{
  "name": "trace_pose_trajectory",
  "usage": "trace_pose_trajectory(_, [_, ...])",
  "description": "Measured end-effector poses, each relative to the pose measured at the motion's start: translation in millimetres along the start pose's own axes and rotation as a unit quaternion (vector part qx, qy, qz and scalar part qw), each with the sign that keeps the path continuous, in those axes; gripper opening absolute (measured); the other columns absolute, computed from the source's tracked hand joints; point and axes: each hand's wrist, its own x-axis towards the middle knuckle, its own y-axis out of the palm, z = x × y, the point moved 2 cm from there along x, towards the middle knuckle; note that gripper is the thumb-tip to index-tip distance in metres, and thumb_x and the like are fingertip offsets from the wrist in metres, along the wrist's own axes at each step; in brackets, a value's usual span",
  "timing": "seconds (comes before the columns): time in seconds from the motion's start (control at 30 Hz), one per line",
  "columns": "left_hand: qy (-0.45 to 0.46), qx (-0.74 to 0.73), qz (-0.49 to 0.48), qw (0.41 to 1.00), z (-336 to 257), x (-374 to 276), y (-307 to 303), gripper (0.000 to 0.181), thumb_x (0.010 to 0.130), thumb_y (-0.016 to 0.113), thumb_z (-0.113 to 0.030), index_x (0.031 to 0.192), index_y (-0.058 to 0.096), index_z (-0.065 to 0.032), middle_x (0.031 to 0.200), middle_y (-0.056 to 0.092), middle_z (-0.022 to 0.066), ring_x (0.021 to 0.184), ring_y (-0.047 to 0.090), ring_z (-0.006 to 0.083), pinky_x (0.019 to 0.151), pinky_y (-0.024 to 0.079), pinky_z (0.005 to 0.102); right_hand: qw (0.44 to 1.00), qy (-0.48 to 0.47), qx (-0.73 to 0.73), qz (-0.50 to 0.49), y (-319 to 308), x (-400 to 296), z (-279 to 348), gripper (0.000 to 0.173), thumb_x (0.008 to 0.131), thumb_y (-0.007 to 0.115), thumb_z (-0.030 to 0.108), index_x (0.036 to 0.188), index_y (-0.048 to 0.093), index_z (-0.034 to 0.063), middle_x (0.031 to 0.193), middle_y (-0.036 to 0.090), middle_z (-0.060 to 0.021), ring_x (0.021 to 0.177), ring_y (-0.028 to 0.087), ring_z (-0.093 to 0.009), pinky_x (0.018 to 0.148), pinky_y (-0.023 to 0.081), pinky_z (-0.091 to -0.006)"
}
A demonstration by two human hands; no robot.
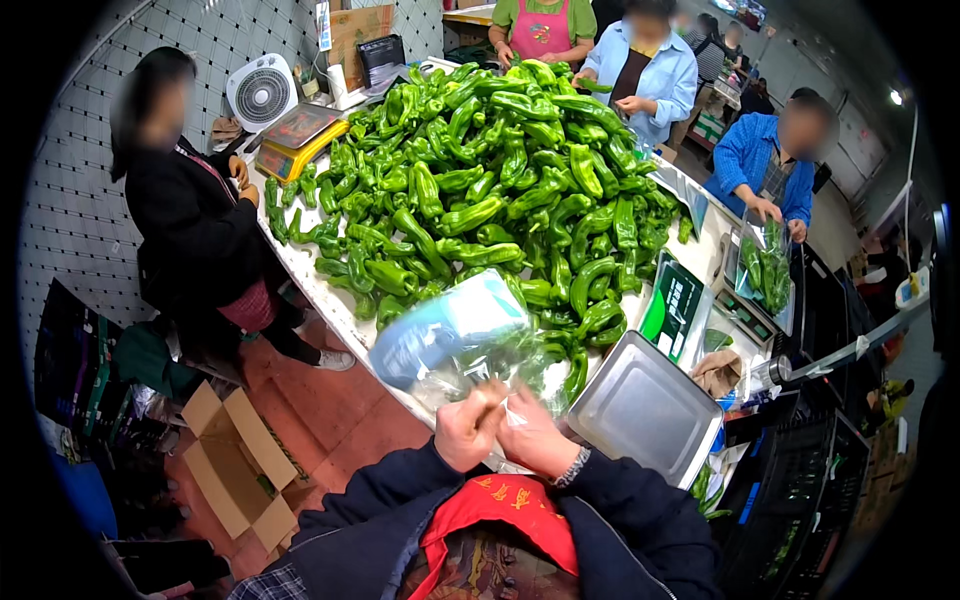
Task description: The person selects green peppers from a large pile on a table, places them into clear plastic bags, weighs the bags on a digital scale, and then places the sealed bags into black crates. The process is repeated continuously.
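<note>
Close in front of my body, my left hand (469, 424) and my right hand (531, 429) meet at the near end of a clear plastic bag (442, 330). Both are closed on the film. The bag has blue and white printing and is blurred by motion; whether anything is inside cannot be made out. Past it rises a large heap of green peppers (480, 180) on a white table (337, 330). To the right of my right hand lies a scale's metal weighing pan (649, 409).
A green printed packet (675, 307) lies beyond the pan. At right, a person in blue (765, 161) handles a bag of peppers (765, 266) on another scale. A yellow scale (300, 142) stands far left. Down on the floor is an open cardboard box (240, 461). Other people surround the table.
</note>
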Motion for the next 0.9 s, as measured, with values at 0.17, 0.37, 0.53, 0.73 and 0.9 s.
trace_pose_trajectory(0.17, [-0.029,0.085,0.033,0.995,1,-3,-11,0.022,0.082,0.078,-0.011,0.094,0.061,-0.0078,0.06,0.059,0.0108,0.053,0.063,0.0296,0.048,0.048,0.0379,0.96,0.058,0.061,-0.267,-25,36,-36,0.056,0.081,0.061,0.011,0.136,0.053,0.0028,0.13,0.059,-0.023,0.116,0.058,-0.036,0.103,0.038,-0.0567])
trace_pose_trajectory(0.37, [0.053,0.11,-0.015,0.992,24,0,-25,0.03,0.079,0.062,0.009,0.107,0.065,-0.0034,0.079,0.068,0.0175,0.061,0.067,0.0306,0.056,0.051,0.0348,0.985,-0.056,0.152,0.066,35,52,-39,0.073,0.083,0.069,0.022,0.15,0.04,0.0153,0.147,0.05,-0.0166,0.101,0.067,-0.039,0.087,0.053,-0.05])
trace_pose_trajectory(0.53, [0.176,0.188,-0.007,0.966,39,0,-24,0.037,0.077,0.063,0.009,0.111,0.066,-0.0014,0.067,0.062,0.0166,0.056,0.063,0.0345,0.052,0.049,0.04,0.912,-0.113,0.314,-0.237,-12,53,-28,0.086,0.085,0.063,0.005,0.159,0.02,0.0132,0.132,0.053,-0.0283,0.09,0.064,-0.044,0.074,0.053,-0.0453])
trace_pose_trajectory(0.73, [0.028,0.292,-0.028,0.956,105,4,-31,0.04,0.08,0.062,0.004,0.118,0.066,-0.0075,0.067,0.061,0.0138,0.056,0.061,0.0338,0.053,0.047,0.0444,0.885,-0.018,0.455,-0.097,3,15,-51,0.037,0.091,0.068,0.018,0.124,0.063,0.0007,0.107,0.07,-0.0211,0.093,0.068,-0.038,0.082,0.054,-0.0407])
trace_pose_trajectory(0.9, [-0.097,0.223,-0.021,0.97,139,-2,-27,0.034,0.086,0.062,0.002,0.117,0.066,-0.011,0.078,0.067,0.017,0.06,0.063,0.0353,0.056,0.05,0.0417,0.918,0.13,0.157,-0.341,-1,-5,-144,0.011,0.083,0.063,0.006,0.093,0.065,0.0033,0.085,0.064,-0.0176,0.078,0.065,-0.036,0.071,0.054,-0.0446])
